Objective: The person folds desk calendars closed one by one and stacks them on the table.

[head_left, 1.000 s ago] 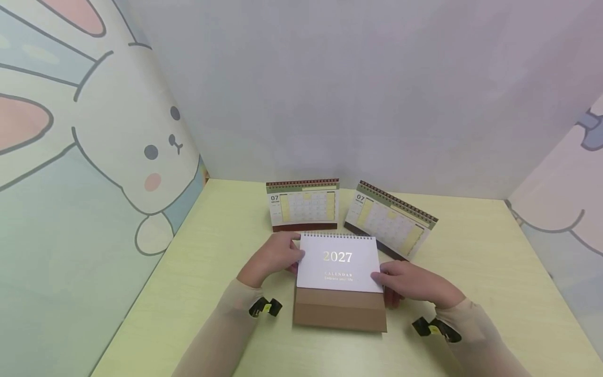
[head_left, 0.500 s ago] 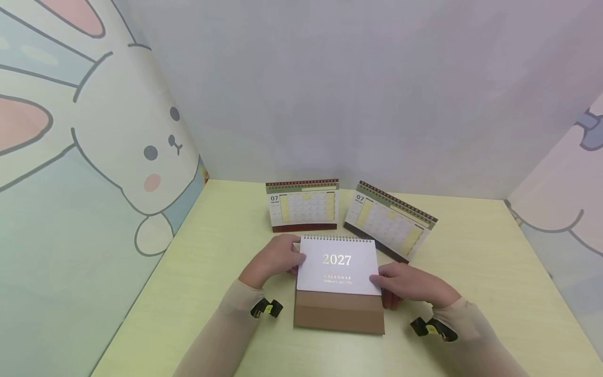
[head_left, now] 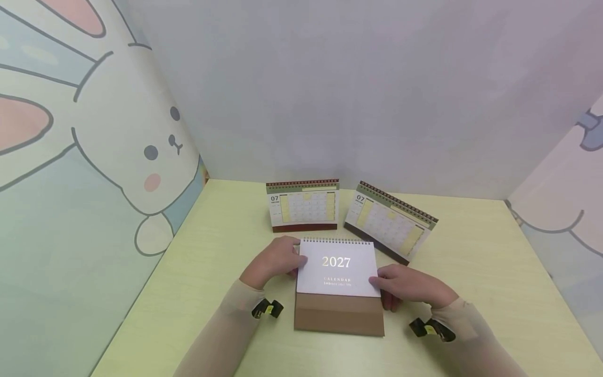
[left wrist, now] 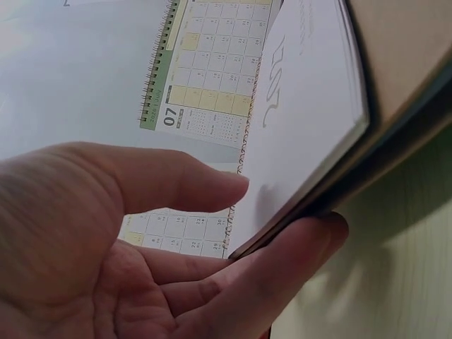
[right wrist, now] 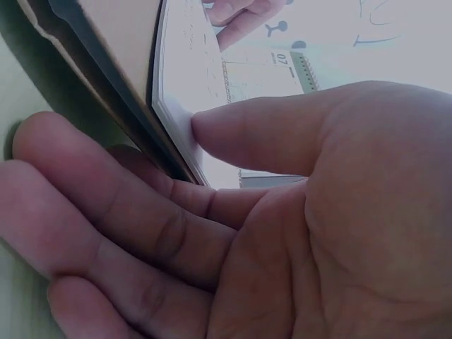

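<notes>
A white desk calendar (head_left: 336, 269) with gold "2027" lettering and a brown base (head_left: 339, 314) is at the middle of the table in the head view. The left hand (head_left: 275, 260) grips its left edge, thumb on the white cover and fingers behind. At the right edge the right hand (head_left: 416, 284) pinches it, thumb on the cover. The left wrist view shows the left thumb by the spiral binding of the calendar (left wrist: 304, 106), fingers beneath. In the right wrist view the right hand (right wrist: 282, 198) has its thumb against the pages (right wrist: 187, 99), with several fingers behind the base.
Two upright desk calendars showing "07" stand behind: one with a red base (head_left: 303, 207), one angled with a dark base (head_left: 391, 220). The right one is close behind the white calendar. A pale wall (head_left: 330, 94) rises at the table's (head_left: 485, 251) back edge.
The white calendar has shifted slightly toward the near side of the table, with both hands moving along with it. The two calendars behind have not moved.
</notes>
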{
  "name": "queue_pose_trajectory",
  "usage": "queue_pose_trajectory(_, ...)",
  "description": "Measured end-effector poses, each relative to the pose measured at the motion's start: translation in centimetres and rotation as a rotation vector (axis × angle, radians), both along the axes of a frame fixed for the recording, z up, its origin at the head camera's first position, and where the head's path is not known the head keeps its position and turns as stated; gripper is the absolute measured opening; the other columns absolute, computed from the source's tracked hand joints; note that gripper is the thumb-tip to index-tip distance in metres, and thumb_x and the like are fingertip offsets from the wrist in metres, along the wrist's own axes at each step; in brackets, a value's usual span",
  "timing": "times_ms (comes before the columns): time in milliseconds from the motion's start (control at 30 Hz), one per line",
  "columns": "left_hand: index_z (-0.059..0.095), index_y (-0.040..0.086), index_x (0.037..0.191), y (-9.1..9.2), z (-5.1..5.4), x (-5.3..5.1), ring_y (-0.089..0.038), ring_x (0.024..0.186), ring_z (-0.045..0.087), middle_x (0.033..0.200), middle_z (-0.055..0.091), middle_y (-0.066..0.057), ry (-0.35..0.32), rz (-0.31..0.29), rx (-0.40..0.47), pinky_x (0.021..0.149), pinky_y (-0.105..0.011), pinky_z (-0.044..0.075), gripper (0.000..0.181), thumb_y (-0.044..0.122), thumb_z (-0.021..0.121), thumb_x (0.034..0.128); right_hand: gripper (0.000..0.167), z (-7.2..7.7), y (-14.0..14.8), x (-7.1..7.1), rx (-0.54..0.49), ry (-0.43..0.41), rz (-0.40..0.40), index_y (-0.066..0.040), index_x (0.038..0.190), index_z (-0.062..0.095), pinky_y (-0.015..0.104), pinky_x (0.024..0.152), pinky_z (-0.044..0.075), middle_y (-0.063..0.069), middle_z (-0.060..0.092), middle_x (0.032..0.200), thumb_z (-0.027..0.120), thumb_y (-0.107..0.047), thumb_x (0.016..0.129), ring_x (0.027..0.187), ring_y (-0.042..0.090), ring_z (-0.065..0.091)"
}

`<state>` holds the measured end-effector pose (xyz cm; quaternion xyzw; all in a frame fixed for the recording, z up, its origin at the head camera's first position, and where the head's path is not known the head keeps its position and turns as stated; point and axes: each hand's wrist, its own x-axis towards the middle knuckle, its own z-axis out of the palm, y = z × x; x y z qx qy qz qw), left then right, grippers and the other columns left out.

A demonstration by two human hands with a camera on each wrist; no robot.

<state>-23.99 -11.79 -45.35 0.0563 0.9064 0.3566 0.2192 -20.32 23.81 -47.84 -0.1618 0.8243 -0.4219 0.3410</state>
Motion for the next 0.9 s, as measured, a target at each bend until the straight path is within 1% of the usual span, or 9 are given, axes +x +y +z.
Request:
queue_pose_trajectory(100,0.077,0.001,0.133,0.05,-0.02,0.02,-0.021,0.071,0.078,0.077,0.080,-0.008,-0.004,0.005,-0.012,0.072,-0.030,0.056,0.032,0.016,0.076,0.1053,0.038,-0.11,0.04,-0.02,-0.005,-0.001,0.000,-0.003,0.100,0.074,0.034,0.066,0.060,0.008,0.077,0.080,0.058,-0.027,0.124,0.070,0.021,0.069)
queue_pose_trajectory(200,0.077,0.001,0.133,0.10,-0.06,0.07,-0.021,0.071,0.077,0.076,0.080,-0.008,-0.004,0.008,-0.014,0.072,-0.030,0.056,0.032,0.017,0.076,0.1050,0.038,-0.22,0.07,-0.05,-0.010,0.000,-0.002,-0.003,0.099,0.074,0.033,0.065,0.059,0.008,0.077,0.079,0.058,-0.027,0.124,0.070,0.021,0.068)
queue_pose_trajectory(367,0.078,0.003,0.123,0.13,-0.28,0.09,-0.020,0.071,0.076,0.080,0.079,-0.008,0.006,0.006,-0.020,0.072,-0.031,0.057,0.023,0.016,0.075,0.1045,0.038,-0.36,0.00,-0.08,0.002,0.007,-0.014,-0.004,0.098,0.073,0.033,0.065,0.059,0.007,0.076,0.078,0.059,-0.028,0.123,0.068,0.020,0.068)
queue_pose_trajectory(500,0.076,0.005,0.116,0.18,-0.41,0.09,-0.019,0.072,0.073,0.080,0.077,-0.007,0.016,0.002,-0.056,0.072,-0.032,0.054,0.016,0.018,0.074,0.1061,0.038,-0.35,-0.16,-0.11,0.029,0.015,-0.028,-0.004,0.096,0.073,0.034,0.065,0.059,0.007,0.076,0.077,0.061,-0.029,0.122,0.067,0.020,0.068)
queue_pose_trajectory(567,0.075,0.006,0.115,0.21,-0.42,0.08,-0.019,0.072,0.071,0.079,0.077,-0.006,0.024,0.004,-0.072,0.073,-0.032,0.053,0.016,0.019,0.073,0.1073,0.038,-0.30,-0.25,-0.12,0.052,0.027,-0.039,-0.005,0.095,0.072,0.034,0.065,0.059,0.006,0.075,0.077,0.062,-0.030,0.122,0.067,0.020,0.068)
queue_pose_trajectory(633,0.075,0.005,0.119,0.23,-0.42,0.05,-0.018,0.072,0.070,0.078,0.077,-0.006,0.036,0.007,-0.084,0.073,-0.032,0.052,0.019,0.020,0.073,0.1081,0.037,-0.23,-0.33,-0.14,0.082,0.045,-0.056,-0.006,0.095,0.072,0.035,0.065,0.058,0.005,0.074,0.077,0.063,-0.030,0.121,0.067,0.020,0.067)
queue_pose_trajectory(700,0.076,0.002,0.127,0.27,-0.40,0.02,-0.018,0.072,0.071,0.077,0.077,-0.005,0.042,0.010,-0.088,0.074,-0.033,0.053,0.025,0.020,0.073,0.1092,0.036,-0.17,-0.41,-0.17,0.109,0.062,-0.079,-0.007,0.095,0.071,0.036,0.066,0.058,0.005,0.073,0.077,0.064,-0.031,0.120,0.068,0.020,0.067)
queue_pose_trajectory(833,0.072,-0.002,0.150,0.31,-0.39,0.01,-0.018,0.074,0.073,0.079,0.079,-0.005,0.037,0.016,-0.093,0.079,-0.035,0.057,0.047,0.020,0.074,0.1092,0.035,-0.23,-0.49,-0.25,0.136,0.081,-0.103,-0.008,0.094,0.070,0.036,0.067,0.057,0.005,0.072,0.077,0.065,-0.031,0.120,0.069,0.020,0.066)
queue_pose_trajectory(900,0.068,-0.002,0.158,0.31,-0.37,0.00,-0.018,0.075,0.073,0.081,0.079,-0.005,0.028,0.019,-0.092,0.082,-0.036,0.060,0.055,0.020,0.074,0.1092,0.035,-0.31,-0.50,-0.28,0.136,0.083,-0.099,-0.008,0.093,0.070,0.036,0.067,0.056,0.005,0.072,0.077,0.065,-0.031,0.120,0.069,0.019,0.066)
